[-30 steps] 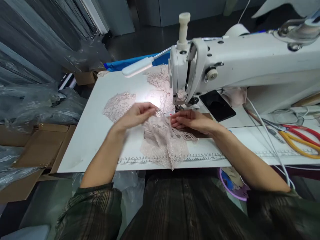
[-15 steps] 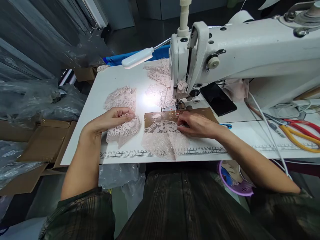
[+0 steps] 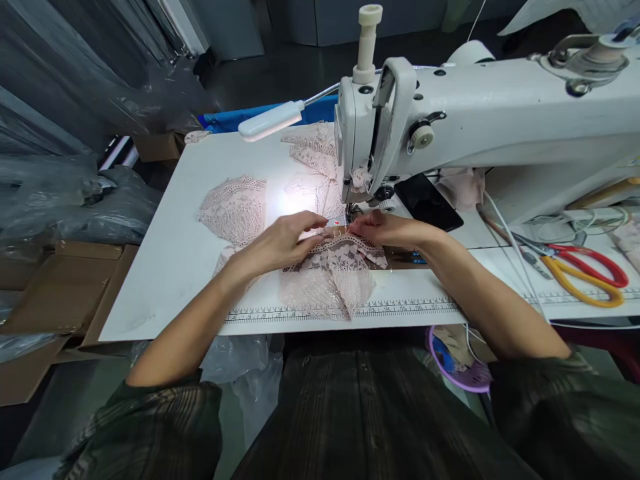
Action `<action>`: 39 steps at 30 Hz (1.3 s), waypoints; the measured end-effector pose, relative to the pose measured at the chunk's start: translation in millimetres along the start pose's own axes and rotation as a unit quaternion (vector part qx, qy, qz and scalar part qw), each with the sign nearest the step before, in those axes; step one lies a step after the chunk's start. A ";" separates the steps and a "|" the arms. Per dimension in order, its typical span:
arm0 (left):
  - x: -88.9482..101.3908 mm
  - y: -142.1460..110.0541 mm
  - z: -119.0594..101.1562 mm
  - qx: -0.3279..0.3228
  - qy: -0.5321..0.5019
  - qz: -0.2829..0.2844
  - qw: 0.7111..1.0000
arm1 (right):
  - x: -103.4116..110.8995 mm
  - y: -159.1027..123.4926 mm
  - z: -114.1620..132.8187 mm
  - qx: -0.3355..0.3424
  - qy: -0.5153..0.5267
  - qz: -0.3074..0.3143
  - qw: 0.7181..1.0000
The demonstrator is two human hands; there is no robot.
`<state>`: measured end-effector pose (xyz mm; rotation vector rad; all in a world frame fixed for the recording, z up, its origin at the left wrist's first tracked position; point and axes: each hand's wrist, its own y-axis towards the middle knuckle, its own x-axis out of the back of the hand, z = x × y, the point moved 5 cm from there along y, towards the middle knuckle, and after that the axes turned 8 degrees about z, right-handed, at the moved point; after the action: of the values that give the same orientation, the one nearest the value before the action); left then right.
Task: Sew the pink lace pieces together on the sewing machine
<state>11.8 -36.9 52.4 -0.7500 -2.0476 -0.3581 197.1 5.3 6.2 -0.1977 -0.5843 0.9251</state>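
A pale pink lace piece (image 3: 330, 283) lies on the white sewing table (image 3: 165, 267) in front of the needle of a white sewing machine (image 3: 450, 127). My left hand (image 3: 283, 241) rests on the lace's upper left edge, fingers curled and pinching it. At the lace's top edge, just before the presser foot (image 3: 356, 212), my right hand (image 3: 383, 230) pinches the fabric. More lace pieces lie to the left (image 3: 233, 208) and behind the needle (image 3: 315, 170). A brown card under the lace is mostly hidden.
A lit lamp head (image 3: 270, 120) hangs over the table. A black phone (image 3: 427, 200) sits under the machine arm. Red and yellow scissors (image 3: 585, 270) lie at the right with cables. Cardboard boxes (image 3: 65, 293) and plastic bags are at the left, and a purple basket (image 3: 460, 370) sits below the table.
My left hand came back from the lace pile at the left onto the piece in front of the needle. Both hands have pushed the lace up toward the presser foot, covering the brown card.
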 end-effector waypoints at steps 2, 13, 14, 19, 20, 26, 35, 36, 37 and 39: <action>-16.1 16.7 1.1 -0.021 -0.066 0.027 0.997 | -0.3 -1.2 0.1 0.019 0.025 0.016 0.999; -30.8 23.8 31.4 -0.002 -0.262 -0.001 0.965 | -2.8 -1.4 -24.5 0.021 0.226 0.036 0.973; -30.4 23.0 30.5 -0.004 -0.270 0.003 0.963 | -2.8 -1.0 -25.3 0.019 0.237 0.030 0.971; -32.3 23.5 18.7 -0.031 -0.261 0.036 0.964 | -4.4 -0.4 -24.8 0.016 0.266 0.015 0.964; -32.3 23.9 16.9 -0.036 -0.247 0.033 0.968 | -4.5 -0.6 -23.8 0.017 0.261 0.012 0.965; -28.1 22.6 19.0 -0.009 -0.189 -0.026 0.982 | 1.5 -7.7 -14.1 -0.008 0.069 -0.105 0.992; -16.2 22.5 17.7 -0.051 -0.180 -0.077 0.979 | -9.2 -18.2 16.2 0.180 -0.111 -0.107 0.971; -16.0 22.0 18.4 -0.035 -0.189 -0.072 0.979 | -12.2 -18.1 18.8 0.199 -0.113 -0.106 0.968; -15.9 21.3 19.7 -0.013 -0.203 -0.064 0.977 | -14.8 -17.4 20.3 0.207 -0.111 -0.105 0.966; -15.7 19.2 23.5 0.036 -0.252 -0.039 0.966 | -19.6 -14.8 20.0 0.198 -0.088 -0.095 0.972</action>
<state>15.0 -15.9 25.6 -0.7734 -2.5575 -0.1417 187.2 -20.8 21.2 0.2979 -0.5592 0.8591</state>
